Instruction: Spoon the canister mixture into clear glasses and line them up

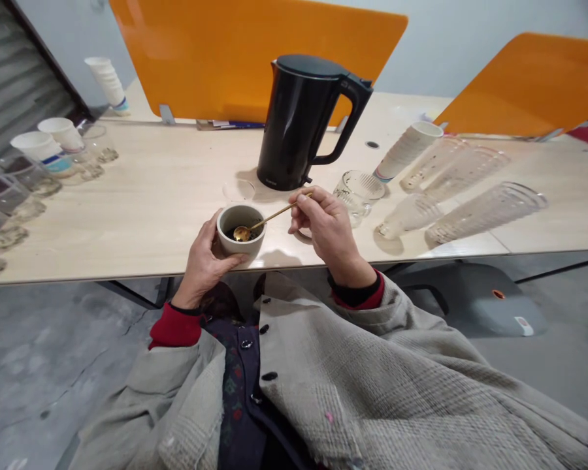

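Note:
A small grey ceramic cup [238, 243] stands at the table's near edge with dark liquid inside. My left hand [203, 261] is wrapped round its left side and base. My right hand [323, 225] pinches the handle end of a thin gold spoon [267, 219], whose bowl rests inside the cup. A black electric kettle [301, 121] stands upright just behind the cup, lid closed, handle to the right.
A clear glass mug [359, 194] sits right of the kettle, with a paper-cup stack [406, 151] and several clear glasses [485, 210] beyond. More glasses and paper cups [44, 149] line the left edge. Orange dividers [235, 59] back the light wooden table [142, 196].

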Demonstrator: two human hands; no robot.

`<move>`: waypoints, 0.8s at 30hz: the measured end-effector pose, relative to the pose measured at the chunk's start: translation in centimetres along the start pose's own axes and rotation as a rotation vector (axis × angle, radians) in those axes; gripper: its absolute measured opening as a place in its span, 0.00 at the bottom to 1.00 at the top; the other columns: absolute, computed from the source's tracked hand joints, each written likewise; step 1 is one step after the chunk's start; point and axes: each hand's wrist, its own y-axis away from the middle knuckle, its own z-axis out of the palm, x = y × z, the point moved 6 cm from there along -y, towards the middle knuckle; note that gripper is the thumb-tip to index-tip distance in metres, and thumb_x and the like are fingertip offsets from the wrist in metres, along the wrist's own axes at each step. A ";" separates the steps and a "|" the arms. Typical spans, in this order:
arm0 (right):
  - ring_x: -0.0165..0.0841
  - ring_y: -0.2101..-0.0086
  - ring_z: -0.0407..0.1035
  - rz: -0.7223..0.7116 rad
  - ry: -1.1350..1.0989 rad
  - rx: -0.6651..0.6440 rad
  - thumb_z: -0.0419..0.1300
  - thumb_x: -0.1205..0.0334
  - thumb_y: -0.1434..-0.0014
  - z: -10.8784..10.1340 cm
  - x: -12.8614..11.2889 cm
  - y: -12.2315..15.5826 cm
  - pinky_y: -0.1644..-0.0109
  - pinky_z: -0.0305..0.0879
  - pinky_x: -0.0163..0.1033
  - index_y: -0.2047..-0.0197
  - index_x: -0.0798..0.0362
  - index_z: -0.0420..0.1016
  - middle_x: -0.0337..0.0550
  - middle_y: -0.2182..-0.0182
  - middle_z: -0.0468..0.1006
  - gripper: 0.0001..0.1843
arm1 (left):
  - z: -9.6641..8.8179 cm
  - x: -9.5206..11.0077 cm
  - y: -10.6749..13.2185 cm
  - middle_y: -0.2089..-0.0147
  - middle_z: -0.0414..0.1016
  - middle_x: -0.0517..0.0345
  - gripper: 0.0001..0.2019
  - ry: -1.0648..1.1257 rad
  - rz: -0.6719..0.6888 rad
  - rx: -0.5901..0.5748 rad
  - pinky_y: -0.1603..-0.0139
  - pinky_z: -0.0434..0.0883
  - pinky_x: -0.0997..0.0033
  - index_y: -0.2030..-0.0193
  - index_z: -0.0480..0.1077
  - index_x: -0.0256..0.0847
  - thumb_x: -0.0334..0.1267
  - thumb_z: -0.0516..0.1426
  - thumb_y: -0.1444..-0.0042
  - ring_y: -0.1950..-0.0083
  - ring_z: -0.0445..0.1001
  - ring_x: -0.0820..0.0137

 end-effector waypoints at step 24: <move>0.29 0.70 0.77 -0.486 0.163 0.262 0.57 0.36 0.25 0.2 -1.6 -0.8 0.61 0.80 0.37 0.52 0.44 0.78 0.36 0.67 0.77 0.21 | -0.1 -0.3 0.1 0.25 0.72 0.43 0.52 0.120 0.009 0.020 0.19 0.63 0.42 0.22 0.65 0.47 0.52 0.78 0.53 0.22 0.69 0.46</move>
